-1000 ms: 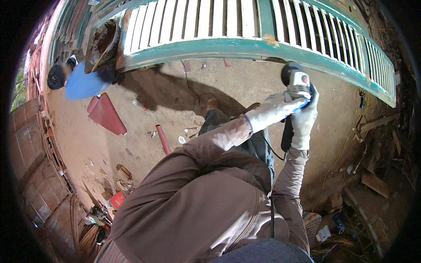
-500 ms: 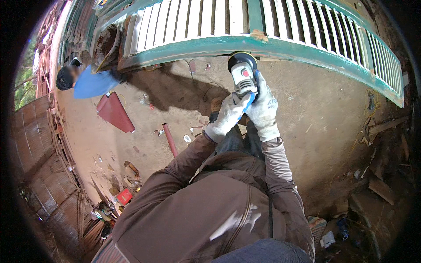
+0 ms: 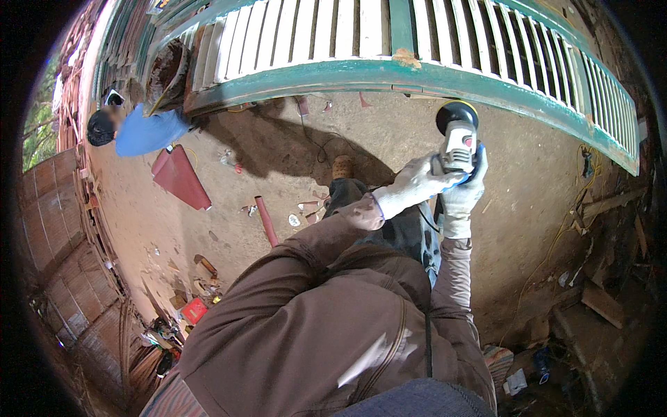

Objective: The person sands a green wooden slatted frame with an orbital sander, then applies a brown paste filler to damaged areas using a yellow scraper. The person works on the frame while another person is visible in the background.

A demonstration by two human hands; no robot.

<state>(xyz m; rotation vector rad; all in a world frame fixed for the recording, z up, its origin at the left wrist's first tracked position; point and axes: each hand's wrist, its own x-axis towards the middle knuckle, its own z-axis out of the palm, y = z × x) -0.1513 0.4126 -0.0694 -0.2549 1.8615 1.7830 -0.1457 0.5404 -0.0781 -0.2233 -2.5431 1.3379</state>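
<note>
Both my hands, in white work gloves with blue palms, are closed around a white and grey angle grinder (image 3: 459, 142). My left hand (image 3: 415, 182) grips its body from the left, while my right hand (image 3: 464, 194) wraps it from the right and below. The grinder's dark round disc (image 3: 457, 115) points away from me. Just beyond it runs the lower green rail (image 3: 326, 74) of a long wooden frame with white slats (image 3: 375, 28). A small gap seems to lie between disc and rail, though I cannot tell whether they touch.
A person in a blue shirt (image 3: 149, 131) bends down at the far left. On the dirt floor lie a red-brown sheet (image 3: 179, 178), a red-brown roll (image 3: 266, 221) and scraps. A red box (image 3: 194, 311) sits among clutter at the near left. Timber (image 3: 602, 303) and a yellow cord (image 3: 558, 240) lie right.
Both hands have carried the grinder to the right along the green rail and slightly toward me. Its disc has come out from the rail's edge. My legs have shifted too.
</note>
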